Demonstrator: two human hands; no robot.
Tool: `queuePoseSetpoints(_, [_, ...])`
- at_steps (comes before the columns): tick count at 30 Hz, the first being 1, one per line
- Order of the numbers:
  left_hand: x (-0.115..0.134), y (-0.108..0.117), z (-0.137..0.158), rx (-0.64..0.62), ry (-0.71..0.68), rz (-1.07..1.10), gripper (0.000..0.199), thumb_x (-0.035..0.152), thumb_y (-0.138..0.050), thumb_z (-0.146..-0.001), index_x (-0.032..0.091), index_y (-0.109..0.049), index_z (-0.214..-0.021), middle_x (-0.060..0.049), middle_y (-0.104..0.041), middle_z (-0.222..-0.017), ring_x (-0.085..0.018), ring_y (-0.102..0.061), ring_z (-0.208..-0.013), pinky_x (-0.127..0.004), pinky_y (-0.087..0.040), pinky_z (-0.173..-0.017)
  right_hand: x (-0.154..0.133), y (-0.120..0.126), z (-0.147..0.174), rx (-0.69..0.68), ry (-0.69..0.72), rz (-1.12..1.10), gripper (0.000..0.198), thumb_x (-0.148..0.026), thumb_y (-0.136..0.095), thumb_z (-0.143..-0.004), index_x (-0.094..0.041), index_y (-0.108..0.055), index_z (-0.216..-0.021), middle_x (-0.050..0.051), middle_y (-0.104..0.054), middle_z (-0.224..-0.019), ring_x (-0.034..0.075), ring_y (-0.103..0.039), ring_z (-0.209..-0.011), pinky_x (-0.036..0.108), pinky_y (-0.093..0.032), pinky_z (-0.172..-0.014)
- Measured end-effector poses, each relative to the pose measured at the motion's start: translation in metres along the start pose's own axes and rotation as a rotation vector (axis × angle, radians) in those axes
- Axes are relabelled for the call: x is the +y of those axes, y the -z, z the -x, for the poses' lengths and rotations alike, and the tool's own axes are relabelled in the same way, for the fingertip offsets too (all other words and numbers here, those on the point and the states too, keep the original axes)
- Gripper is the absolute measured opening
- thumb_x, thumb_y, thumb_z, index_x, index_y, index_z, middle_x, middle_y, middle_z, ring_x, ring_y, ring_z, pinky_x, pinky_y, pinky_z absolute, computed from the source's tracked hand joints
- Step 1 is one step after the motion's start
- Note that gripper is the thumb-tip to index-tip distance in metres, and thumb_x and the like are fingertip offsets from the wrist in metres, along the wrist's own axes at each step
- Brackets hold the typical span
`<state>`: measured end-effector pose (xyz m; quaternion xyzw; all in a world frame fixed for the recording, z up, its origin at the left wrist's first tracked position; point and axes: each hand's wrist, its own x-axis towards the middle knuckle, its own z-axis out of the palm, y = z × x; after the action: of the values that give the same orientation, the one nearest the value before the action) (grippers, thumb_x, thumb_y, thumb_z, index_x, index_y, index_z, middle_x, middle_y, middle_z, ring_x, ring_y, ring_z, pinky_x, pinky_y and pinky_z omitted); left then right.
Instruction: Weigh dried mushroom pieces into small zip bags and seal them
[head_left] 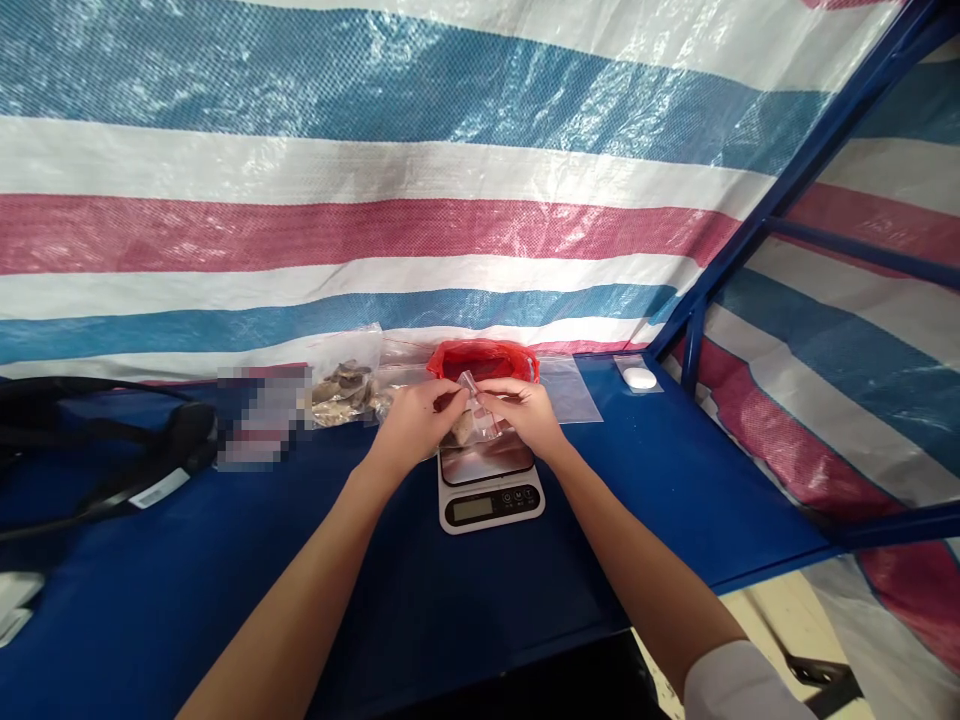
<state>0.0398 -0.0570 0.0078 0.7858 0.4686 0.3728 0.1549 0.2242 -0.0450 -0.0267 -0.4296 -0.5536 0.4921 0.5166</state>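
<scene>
Between both hands is a small clear zip bag [466, 428] with pale brownish pieces in its lower part. My left hand [424, 415] pinches its top edge on one side. On the other side my right hand [521, 408] grips the same edge, fingers closed. The bag is over the steel plate of a white kitchen scale [491, 508]; whether it touches the plate I cannot tell. Right behind the hands stands a red plastic bag [484, 355] with its mouth open. Left of my left hand, a larger clear bag [345, 395] holds dried brownish slices.
A flat clear bag [574, 390] lies right of the red bag. Farther right is a white rounded object [640, 378] on a small clear bag. Black strapped gear [172, 450] is at the left of the blue table [660, 490]. Striped sheeting [375, 230] rises behind.
</scene>
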Motion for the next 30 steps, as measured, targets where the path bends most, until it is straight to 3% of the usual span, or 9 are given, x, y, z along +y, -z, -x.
queuePoseSetpoints(5, [0.0, 0.004, -0.012, -0.09, 0.121, 0.047, 0.037, 0.045, -0.055, -0.091, 0.018, -0.072, -0.073, 0.0, -0.066, -0.062, -0.014, -0.055, -0.058, -0.026, -0.039, -0.059, 0.006, 0.001, 0.002, -0.028, -0.001, -0.001, 0.036, -0.046, -0.079, -0.075, -0.021, -0.08, -0.101, 0.006, -0.079, -0.101, 0.024, -0.075, -0.09, 0.035, -0.063, -0.076])
queuePoseSetpoints(10, [-0.004, 0.003, -0.021, -0.133, 0.215, 0.149, 0.045, 0.052, -0.057, -0.089, 0.018, -0.064, -0.06, 0.0, -0.063, -0.058, -0.014, -0.053, -0.056, -0.026, -0.038, -0.056, 0.009, 0.006, 0.004, -0.068, -0.025, 0.014, 0.034, -0.046, -0.076, -0.08, -0.022, -0.08, -0.104, 0.005, -0.08, -0.101, 0.024, -0.075, -0.093, 0.034, -0.064, -0.075])
queuePoseSetpoints(20, [-0.006, 0.002, -0.031, -0.188, 0.327, 0.29, 0.036, 0.046, -0.065, -0.081, 0.017, -0.069, -0.061, -0.002, -0.066, -0.061, -0.013, -0.053, -0.056, -0.025, -0.039, -0.055, 0.006, 0.013, 0.001, -0.128, 0.004, 0.135, 0.03, -0.043, -0.073, -0.084, -0.023, -0.081, -0.104, 0.005, -0.079, -0.105, 0.023, -0.074, -0.092, 0.033, -0.063, -0.075])
queuePoseSetpoints(27, [-0.014, 0.007, -0.026, -0.199, 0.416, 0.425, 0.039, 0.052, -0.069, -0.078, 0.015, -0.07, -0.065, -0.003, -0.064, -0.059, -0.014, -0.053, -0.054, -0.025, -0.039, -0.051, -0.013, 0.013, -0.014, -0.33, 0.009, 0.173, 0.035, -0.046, -0.074, -0.084, -0.021, -0.079, -0.107, 0.005, -0.078, -0.106, 0.023, -0.073, -0.095, 0.03, -0.064, -0.069])
queuePoseSetpoints(30, [-0.016, 0.009, -0.025, -0.164, 0.43, 0.471, 0.035, 0.048, -0.07, -0.078, 0.015, -0.071, -0.066, -0.002, -0.064, -0.06, -0.013, -0.053, -0.055, -0.024, -0.04, -0.053, -0.023, 0.014, -0.024, -0.412, -0.026, 0.237, 0.031, -0.045, -0.072, -0.085, -0.019, -0.08, -0.101, 0.005, -0.077, -0.098, 0.02, -0.073, -0.086, 0.027, -0.064, -0.064])
